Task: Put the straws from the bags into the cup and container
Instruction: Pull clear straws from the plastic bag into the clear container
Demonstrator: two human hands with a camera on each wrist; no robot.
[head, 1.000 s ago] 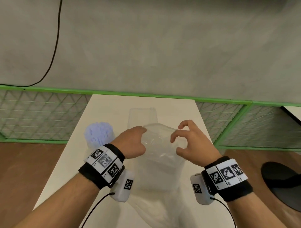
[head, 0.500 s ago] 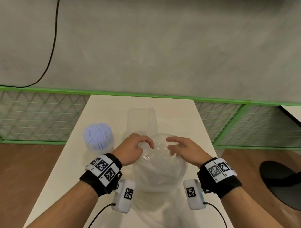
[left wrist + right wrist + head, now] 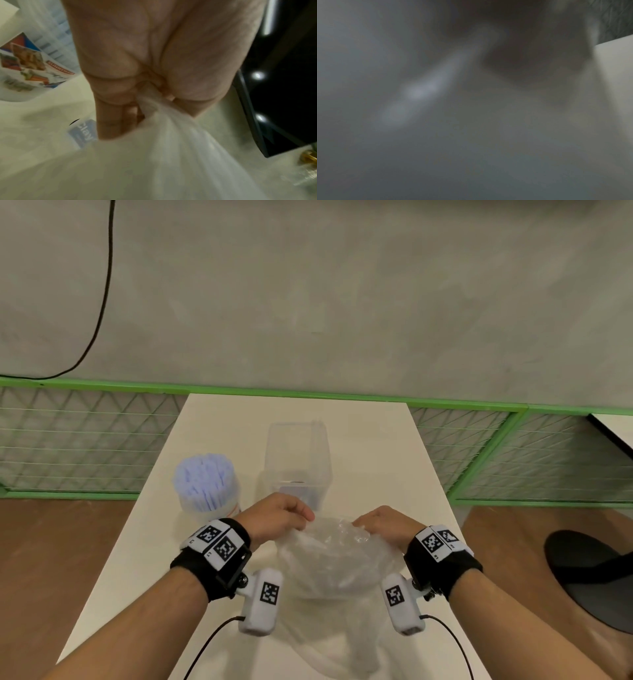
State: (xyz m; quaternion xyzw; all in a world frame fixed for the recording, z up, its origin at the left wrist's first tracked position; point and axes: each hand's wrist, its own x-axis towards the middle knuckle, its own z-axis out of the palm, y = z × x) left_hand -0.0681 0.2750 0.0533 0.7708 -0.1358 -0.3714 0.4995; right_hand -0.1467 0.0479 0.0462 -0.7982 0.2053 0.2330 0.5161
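A clear plastic bag [image 3: 337, 563] lies crumpled on the white table [image 3: 370, 446], close to me. My left hand [image 3: 279, 517] pinches the bag's top left edge; the left wrist view shows the film bunched in my left hand [image 3: 145, 102] between curled fingers and thumb. My right hand [image 3: 380, 523] lies on the bag's top right edge with its fingers curled down into the film. A cup [image 3: 207, 484] full of pale blue straws stands at the left. An upright clear container [image 3: 298, 460] stands just beyond my hands. The right wrist view is a grey blur.
A green mesh fence [image 3: 85, 440] runs behind and beside the table. A black round seat [image 3: 596, 577] stands on the wooden floor at the right. A black cable [image 3: 102, 302] hangs down the grey wall.
Both hands have come down and toward me with the bag's top edge. The right hand went from raised, spread fingers to lying on the bag. The camera tilted down slightly.
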